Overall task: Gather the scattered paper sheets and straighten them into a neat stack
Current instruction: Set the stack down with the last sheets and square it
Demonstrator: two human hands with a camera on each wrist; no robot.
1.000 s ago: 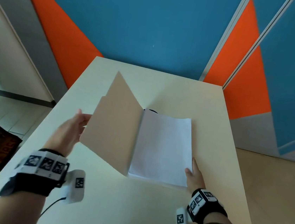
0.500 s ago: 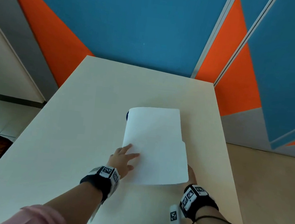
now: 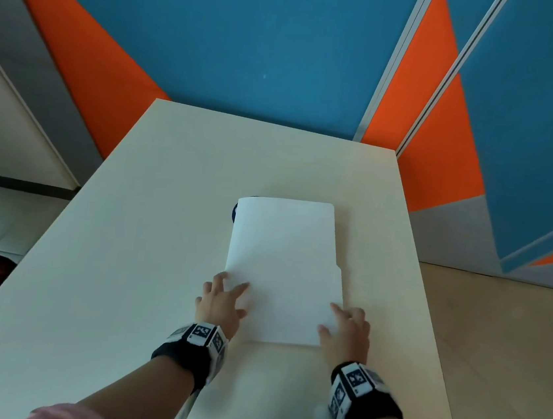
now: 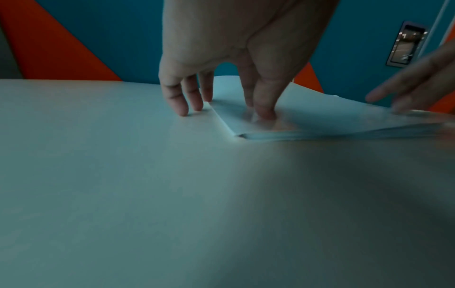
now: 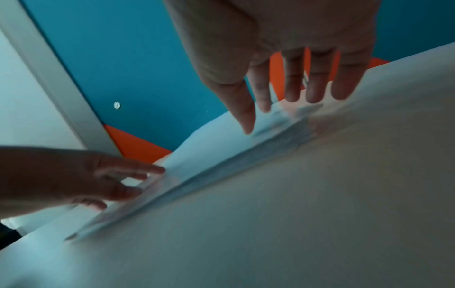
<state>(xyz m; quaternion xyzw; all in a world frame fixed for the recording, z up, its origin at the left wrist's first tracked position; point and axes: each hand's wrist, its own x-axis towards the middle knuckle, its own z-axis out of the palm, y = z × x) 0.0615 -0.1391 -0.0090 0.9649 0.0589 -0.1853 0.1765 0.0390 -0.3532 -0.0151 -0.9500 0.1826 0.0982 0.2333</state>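
Note:
A white folder (image 3: 284,265) lies closed over the paper stack in the middle of the cream table (image 3: 124,261); the sheets show only as a blurred edge (image 4: 332,134) under the cover. My left hand (image 3: 221,301) presses with spread, straight fingers on the folder's near left corner, some fingertips (image 4: 183,109) on the table beside it. At the near right corner rests my right hand (image 3: 346,327), its fingers (image 5: 317,91) straight, thumb lying on the cover. In the right wrist view the folder (image 5: 214,144) runs between both hands.
A small dark blue object (image 3: 234,212) peeks from under the folder's far left corner. The table ends at a blue and orange wall (image 3: 268,53) behind. Its right edge (image 3: 425,312) drops to a beige floor, close to my right hand.
The folder's cover, held up open by my left hand a second ago, now lies closed over the sheets. My left hand came down onto the near left corner; the right hand shifted onto the near right corner.

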